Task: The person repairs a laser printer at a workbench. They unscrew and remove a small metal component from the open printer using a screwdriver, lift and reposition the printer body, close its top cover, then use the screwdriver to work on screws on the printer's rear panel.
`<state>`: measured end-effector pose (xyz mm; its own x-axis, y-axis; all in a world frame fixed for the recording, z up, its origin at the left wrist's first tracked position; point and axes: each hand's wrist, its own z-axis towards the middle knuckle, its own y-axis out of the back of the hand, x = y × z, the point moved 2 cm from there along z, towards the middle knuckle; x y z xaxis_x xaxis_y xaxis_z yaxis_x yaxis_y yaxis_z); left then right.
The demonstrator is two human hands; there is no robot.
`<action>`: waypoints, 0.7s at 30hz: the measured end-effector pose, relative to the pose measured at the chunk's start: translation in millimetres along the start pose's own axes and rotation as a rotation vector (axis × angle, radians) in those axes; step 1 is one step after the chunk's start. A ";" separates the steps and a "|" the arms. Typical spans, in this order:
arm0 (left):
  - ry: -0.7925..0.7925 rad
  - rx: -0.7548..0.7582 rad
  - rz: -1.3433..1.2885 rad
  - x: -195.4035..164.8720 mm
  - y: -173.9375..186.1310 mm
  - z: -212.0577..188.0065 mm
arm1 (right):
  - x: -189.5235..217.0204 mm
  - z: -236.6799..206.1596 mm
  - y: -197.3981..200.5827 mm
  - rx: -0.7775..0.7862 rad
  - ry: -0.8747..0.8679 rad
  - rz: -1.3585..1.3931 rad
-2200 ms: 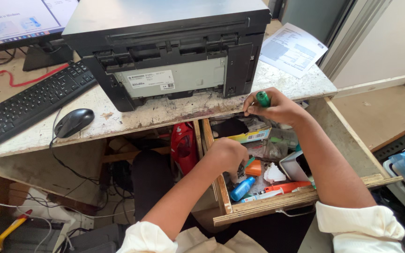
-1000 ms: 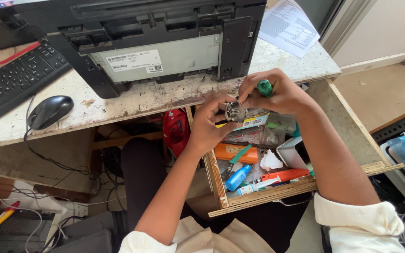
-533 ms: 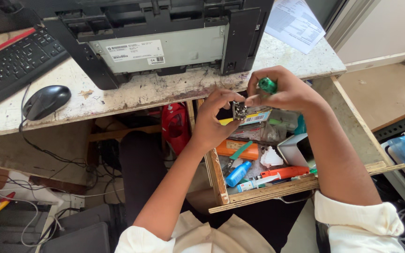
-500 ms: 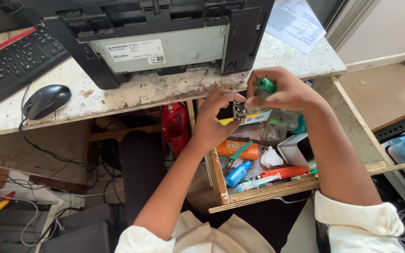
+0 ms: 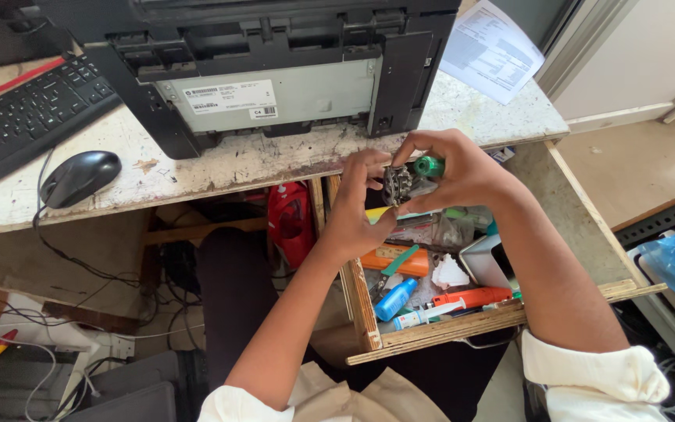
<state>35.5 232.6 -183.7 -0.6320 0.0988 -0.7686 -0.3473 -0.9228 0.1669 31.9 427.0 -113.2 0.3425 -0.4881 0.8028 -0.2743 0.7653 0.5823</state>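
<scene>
Over the open drawer (image 5: 369, 312), both hands (image 5: 361, 211) pinch a gear part (image 5: 396, 184).

We look down on a worn, pale desk top (image 5: 244, 168), scuffed and stained along its front edge. A large dark printer (image 5: 275, 66) sits on it at the centre, its back panel facing us. To the left lie a black keyboard (image 5: 21, 121) and, just beside it, a black mouse (image 5: 80, 177) with its cable trailing over the edge. A printed sheet of paper (image 5: 490, 51) rests to the right of the printer.
</scene>
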 end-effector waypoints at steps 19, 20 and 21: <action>-0.034 -0.087 0.012 6.2 -0.5 -6.1 | 0.6 -3.0 9.0 -0.124 0.290 -0.066; -0.043 -0.097 0.038 5.2 -0.4 -6.3 | -1.1 -2.4 9.7 -0.134 0.255 -0.046; -0.054 -0.108 0.063 4.5 -0.7 -6.2 | -2.6 -1.9 10.0 -0.144 0.221 -0.027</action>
<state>37.2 231.5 -191.1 -0.6879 0.0563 -0.7236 -0.2305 -0.9623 0.1443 29.9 436.8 -109.7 0.5405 -0.4178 0.7303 -0.1370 0.8127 0.5664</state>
